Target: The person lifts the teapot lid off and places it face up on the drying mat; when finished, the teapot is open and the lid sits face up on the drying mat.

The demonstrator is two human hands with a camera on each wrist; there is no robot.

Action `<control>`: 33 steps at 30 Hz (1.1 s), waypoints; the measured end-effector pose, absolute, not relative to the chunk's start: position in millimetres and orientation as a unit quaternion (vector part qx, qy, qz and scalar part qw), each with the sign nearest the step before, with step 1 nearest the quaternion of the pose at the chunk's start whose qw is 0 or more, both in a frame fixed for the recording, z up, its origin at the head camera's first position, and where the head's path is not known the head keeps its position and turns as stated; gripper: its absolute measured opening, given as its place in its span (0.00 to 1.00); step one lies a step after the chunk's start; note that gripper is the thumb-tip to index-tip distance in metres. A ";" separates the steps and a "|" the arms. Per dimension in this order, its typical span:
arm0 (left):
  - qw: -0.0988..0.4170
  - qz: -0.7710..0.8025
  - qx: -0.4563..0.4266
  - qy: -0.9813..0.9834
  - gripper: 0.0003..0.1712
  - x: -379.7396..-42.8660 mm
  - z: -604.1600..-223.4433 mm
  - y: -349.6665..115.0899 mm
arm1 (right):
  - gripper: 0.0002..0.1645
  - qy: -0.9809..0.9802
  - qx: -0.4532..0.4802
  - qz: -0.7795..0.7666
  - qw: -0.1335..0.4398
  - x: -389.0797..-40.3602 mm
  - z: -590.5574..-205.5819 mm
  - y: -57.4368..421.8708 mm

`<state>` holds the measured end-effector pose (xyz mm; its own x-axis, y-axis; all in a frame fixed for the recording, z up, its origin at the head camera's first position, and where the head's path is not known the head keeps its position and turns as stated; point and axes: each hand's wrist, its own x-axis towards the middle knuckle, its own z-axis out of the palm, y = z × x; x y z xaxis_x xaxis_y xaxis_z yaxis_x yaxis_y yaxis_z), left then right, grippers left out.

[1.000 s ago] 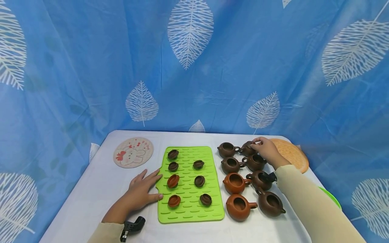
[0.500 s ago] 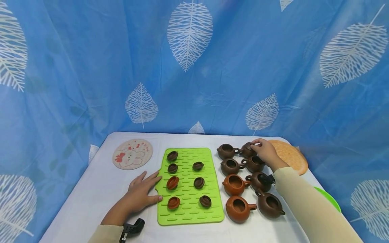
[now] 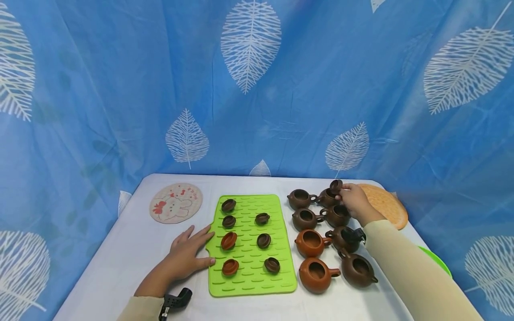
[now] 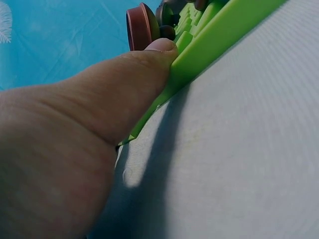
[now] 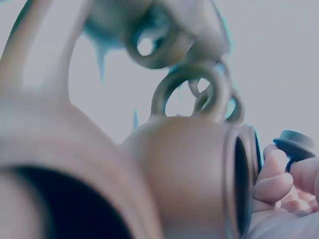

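My right hand (image 3: 354, 203) pinches a dark brown teapot lid (image 3: 336, 186) by its knob, tilted and apart from the dark teapot (image 3: 326, 198) at the back of the right column. In the right wrist view the lid (image 5: 294, 143) sits at the fingertips, beyond the mouths of nearer teapots. On the left edge of the green mat (image 3: 261, 285) lies my left hand (image 3: 186, 255), fingers spread and straight. Its thumb (image 4: 144, 67) touches the mat's edge in the left wrist view, close to an orange-brown lid (image 4: 142, 27). Several upturned lids, brown and orange-brown, stand in two columns on the mat.
Several lidless teapots stand close together in two columns right of the mat, among them an orange-brown one (image 3: 315, 275) in front. A round rabbit-print mat (image 3: 176, 203) lies back left. Behind my right arm are a round orange-tan mat (image 3: 387, 207) and a green rim (image 3: 435, 259).
My right hand has lifted the dark lid off the back right teapot, uncovering its mouth. The left hand keeps its place on the mat.
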<state>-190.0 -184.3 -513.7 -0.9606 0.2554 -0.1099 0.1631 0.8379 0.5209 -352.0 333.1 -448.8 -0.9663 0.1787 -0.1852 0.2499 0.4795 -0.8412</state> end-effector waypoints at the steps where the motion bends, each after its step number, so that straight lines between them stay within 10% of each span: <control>1: 0.088 0.263 0.109 0.955 0.52 -189.9 -513.7 -184.2 | 0.25 0.846 0.136 -0.513 0.043 -352.2 -448.5 333.2; 33: 0.082 0.258 0.115 0.956 0.52 -189.8 -517.3 -184.5 | 0.19 0.723 0.063 -0.677 0.123 -349.2 -434.3 214.5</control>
